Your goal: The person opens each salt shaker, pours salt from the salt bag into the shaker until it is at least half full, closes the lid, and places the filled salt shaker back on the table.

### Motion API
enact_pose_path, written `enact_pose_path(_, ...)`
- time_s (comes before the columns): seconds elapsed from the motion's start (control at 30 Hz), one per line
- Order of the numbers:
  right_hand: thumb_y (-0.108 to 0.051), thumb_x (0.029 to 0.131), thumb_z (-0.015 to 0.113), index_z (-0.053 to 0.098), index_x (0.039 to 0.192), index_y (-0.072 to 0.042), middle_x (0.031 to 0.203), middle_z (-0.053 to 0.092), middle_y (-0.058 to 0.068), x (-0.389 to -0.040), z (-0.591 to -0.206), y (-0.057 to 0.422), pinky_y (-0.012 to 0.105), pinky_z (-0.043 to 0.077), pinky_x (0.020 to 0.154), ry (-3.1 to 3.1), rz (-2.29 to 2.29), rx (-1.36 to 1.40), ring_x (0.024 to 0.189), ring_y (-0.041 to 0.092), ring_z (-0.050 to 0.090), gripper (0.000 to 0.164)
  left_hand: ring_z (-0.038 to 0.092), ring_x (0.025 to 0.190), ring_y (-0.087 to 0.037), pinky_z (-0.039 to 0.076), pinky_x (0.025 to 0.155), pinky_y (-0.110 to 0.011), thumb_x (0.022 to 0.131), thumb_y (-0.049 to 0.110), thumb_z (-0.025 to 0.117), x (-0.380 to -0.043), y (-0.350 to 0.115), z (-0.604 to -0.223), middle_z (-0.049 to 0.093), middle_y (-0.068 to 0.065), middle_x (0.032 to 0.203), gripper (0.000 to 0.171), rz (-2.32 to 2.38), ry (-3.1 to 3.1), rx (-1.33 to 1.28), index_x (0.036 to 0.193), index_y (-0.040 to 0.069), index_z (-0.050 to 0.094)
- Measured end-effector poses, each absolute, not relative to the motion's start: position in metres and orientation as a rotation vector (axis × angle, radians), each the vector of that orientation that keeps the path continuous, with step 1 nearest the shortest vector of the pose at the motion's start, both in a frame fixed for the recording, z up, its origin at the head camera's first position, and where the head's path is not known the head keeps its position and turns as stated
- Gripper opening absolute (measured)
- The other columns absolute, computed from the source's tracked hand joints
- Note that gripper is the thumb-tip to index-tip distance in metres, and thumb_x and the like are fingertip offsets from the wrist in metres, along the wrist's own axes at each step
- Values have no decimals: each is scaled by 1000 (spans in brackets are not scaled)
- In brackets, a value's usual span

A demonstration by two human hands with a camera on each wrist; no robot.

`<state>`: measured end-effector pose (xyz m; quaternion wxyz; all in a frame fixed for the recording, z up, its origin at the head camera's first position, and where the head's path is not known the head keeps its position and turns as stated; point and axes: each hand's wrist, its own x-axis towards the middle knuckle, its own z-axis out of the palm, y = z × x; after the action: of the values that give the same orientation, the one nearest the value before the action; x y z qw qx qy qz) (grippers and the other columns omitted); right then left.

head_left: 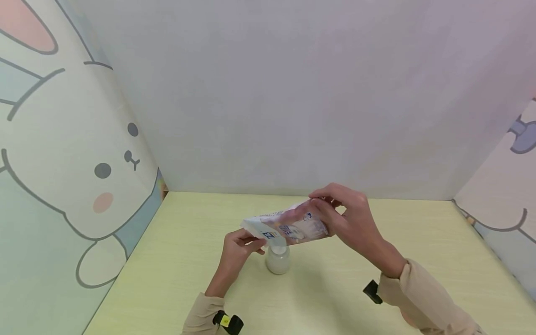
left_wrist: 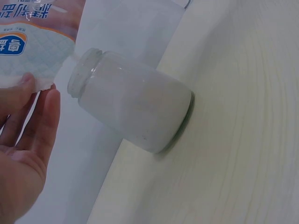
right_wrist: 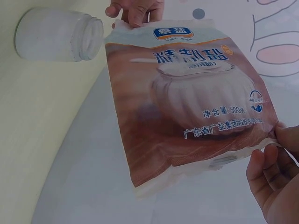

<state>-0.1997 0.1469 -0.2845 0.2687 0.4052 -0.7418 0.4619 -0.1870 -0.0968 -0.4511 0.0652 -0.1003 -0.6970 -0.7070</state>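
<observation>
A plastic salt bag (right_wrist: 196,93), printed in brown and pale blue, is held tilted above a glass jar (head_left: 278,260). The left hand (head_left: 236,253) pinches the lower end of the bag between thumb and fingers, close to the jar's mouth. At the other, higher end, the right hand (head_left: 345,211) grips the bag's edge. The jar stands upright on the table, lidless, and looks white inside nearly to its neck in the left wrist view. A faint white patch shows between bag corner and jar mouth; whether salt is flowing I cannot tell.
The pale wood-grain table (head_left: 188,279) reaches back to a plain grey wall (head_left: 293,102). Side panels with a cartoon rabbit (head_left: 75,163) border it at left and right. Black straps are on both sleeved forearms.
</observation>
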Motion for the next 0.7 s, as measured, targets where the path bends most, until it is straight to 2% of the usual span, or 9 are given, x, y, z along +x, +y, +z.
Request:
enact_pose_path(0.4,16,69,63,63,79,-1,73,62,5,-199,-283,146,21,47,52,-2001,1238,1092,61,13,55,20,59,80,-38,53,62,-46,78,0,63,-179,-93,-432,63,-16,94,23,-2139,-2111,-299,101,-1,60)
enact_pose_path(0.7,16,68,63,63,79,-1,72,62,6,-198,-281,146,20,47,52,-2004,1232,1093,61,13,55,20,59,83,-36,52,63,-49,78,0,63,-178,-91,-428,62,-17,96,24,-2152,-2120,-277,102,-1,60)
